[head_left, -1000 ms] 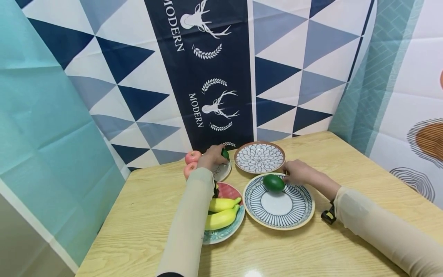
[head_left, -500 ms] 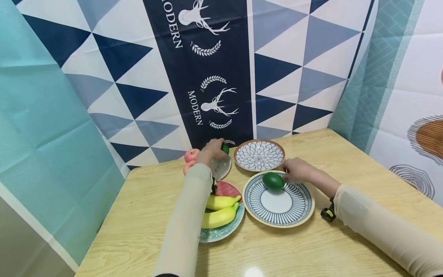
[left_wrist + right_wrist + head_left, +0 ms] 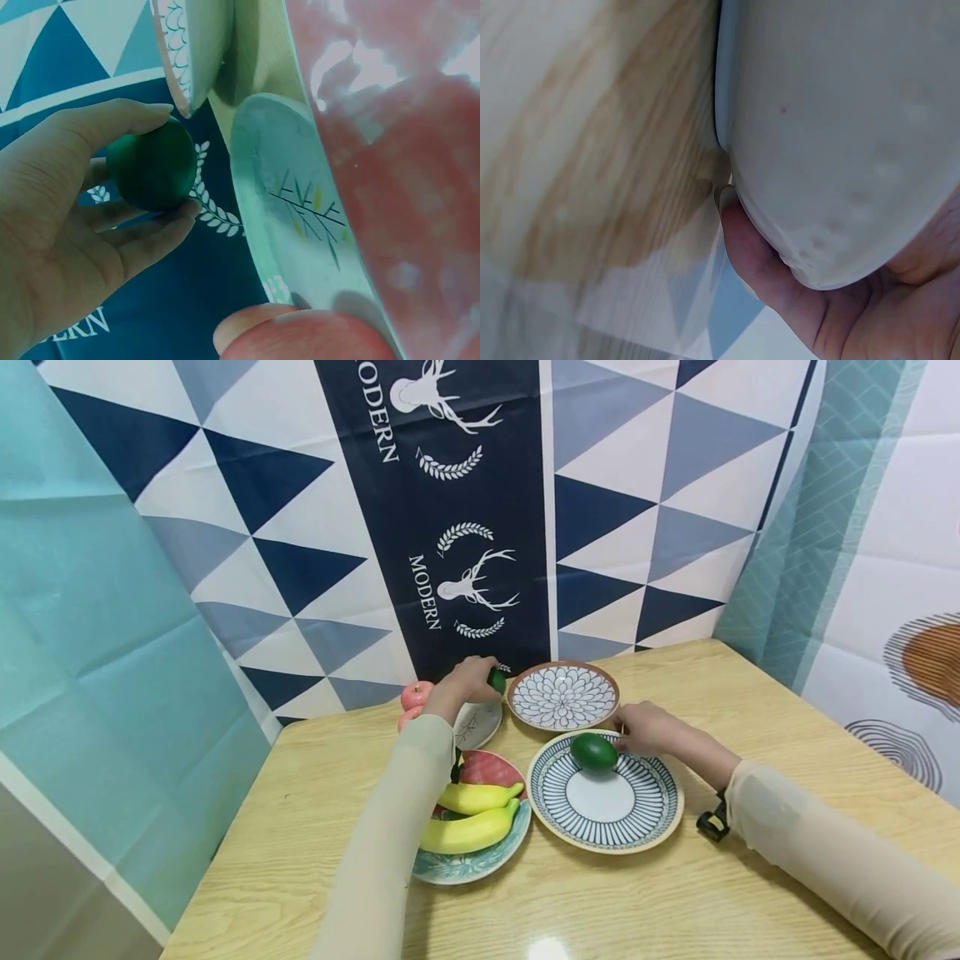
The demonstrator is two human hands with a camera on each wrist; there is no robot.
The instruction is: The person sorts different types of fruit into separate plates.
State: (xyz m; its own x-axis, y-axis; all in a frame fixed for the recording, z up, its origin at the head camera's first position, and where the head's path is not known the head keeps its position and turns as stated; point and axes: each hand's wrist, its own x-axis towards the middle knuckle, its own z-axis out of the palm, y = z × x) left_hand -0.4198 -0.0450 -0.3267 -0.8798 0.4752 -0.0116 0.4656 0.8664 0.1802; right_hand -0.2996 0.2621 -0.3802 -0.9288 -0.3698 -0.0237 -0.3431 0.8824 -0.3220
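Note:
In the head view my left hand [image 3: 468, 680] is over the small whitish plate [image 3: 478, 723], gripping a dark green oval fruit [image 3: 497, 680]. The left wrist view shows the thumb on one side of this green fruit [image 3: 152, 165] and the fingers curled round the other. My right hand [image 3: 647, 729] holds the far right rim of the blue-striped plate [image 3: 600, 802]. In the right wrist view a finger curls against the pale underside of the plate [image 3: 840, 127]. A second green oval fruit [image 3: 594, 752] lies on the striped plate near the right hand.
Two bananas [image 3: 468, 831] lie on a red and green plate [image 3: 480, 868], partly behind my left sleeve. Pink apples [image 3: 416, 695] sit left of the small plate. A brown-rimmed flower-patterned plate [image 3: 562, 696] stands near the patterned backdrop [image 3: 480, 510].
My left hand has lifted the green fruit off the small plate and shifted it slightly right. The right hand and the striped plate have stayed in place.

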